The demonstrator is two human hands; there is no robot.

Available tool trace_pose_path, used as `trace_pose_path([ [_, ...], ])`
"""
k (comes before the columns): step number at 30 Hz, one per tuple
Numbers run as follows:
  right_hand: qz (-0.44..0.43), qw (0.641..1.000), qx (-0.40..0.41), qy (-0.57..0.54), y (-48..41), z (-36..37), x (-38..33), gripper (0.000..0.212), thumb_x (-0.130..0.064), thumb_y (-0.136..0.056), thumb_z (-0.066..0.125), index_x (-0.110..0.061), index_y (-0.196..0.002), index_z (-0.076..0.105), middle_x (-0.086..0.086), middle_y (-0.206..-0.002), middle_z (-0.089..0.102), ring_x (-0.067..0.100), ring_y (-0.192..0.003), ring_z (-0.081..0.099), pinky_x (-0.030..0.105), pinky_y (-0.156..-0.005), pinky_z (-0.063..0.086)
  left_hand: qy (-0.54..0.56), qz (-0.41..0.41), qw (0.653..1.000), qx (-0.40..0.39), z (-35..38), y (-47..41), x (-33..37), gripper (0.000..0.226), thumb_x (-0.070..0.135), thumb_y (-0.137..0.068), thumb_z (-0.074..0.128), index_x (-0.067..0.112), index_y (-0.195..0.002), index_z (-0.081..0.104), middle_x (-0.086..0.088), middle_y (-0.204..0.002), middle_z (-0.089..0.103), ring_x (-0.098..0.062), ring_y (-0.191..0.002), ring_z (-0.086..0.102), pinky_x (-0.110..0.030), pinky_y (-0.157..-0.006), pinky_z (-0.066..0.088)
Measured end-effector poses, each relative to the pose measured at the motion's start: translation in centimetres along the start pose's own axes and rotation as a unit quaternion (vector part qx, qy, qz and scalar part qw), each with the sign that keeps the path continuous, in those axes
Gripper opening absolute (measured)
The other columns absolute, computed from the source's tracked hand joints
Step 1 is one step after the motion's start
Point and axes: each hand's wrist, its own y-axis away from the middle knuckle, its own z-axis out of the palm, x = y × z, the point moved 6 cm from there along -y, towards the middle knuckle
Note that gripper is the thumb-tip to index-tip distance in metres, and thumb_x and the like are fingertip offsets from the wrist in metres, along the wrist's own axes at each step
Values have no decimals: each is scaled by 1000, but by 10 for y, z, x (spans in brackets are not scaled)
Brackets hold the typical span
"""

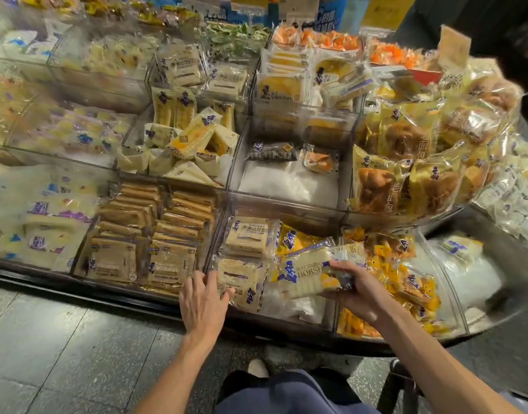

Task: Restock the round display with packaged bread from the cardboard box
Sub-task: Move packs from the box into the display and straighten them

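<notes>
Hands work low in the frame: the right hand curls round the right end of a pack of sliced bread, thumb on top, and holds it just above the front compartment at lower centre of the round display. The left hand lies flat and holds nothing; its straight fingertips touch a cream toast pack beside the clear divider. A second toast pack and a yellow pack lie just behind. The held pack looks light and soft, its film slick and crinkly. It would likely crush easily, so the grip belongs at an end or under the flat side, never squeezing the middle. No cardboard box is in view.
</notes>
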Motion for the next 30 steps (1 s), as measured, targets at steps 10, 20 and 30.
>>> trace_pose_path([
  [10,-8,1000,13,0,12,-18,-22,28,-12,-77,64,-1,-103,64,17,-98,74,29,-89,70,43,-79,59,478,52,818,-314,-58,-40,157,71,82,-67,64,41,-123,51,16,-115,57,-1,-97,63,-19,-73,53],
  [20,-70,994,52,-64,35,-115,-64,27,-18,-83,63,-2,-100,77,22,-114,70,34,-99,68,55,-98,50,465,113,774,-416,-29,-40,277,38,30,-69,90,29,-100,67,6,-95,74,-6,-83,68,-23,-77,55],
  [30,-62,987,55,-139,33,-275,-114,63,-14,-35,99,1,-93,78,28,-106,71,37,-84,73,49,-66,61,422,116,809,-392,19,-12,423,43,32,-73,87,31,-107,60,8,-95,68,10,-70,60,-8,-67,45],
])
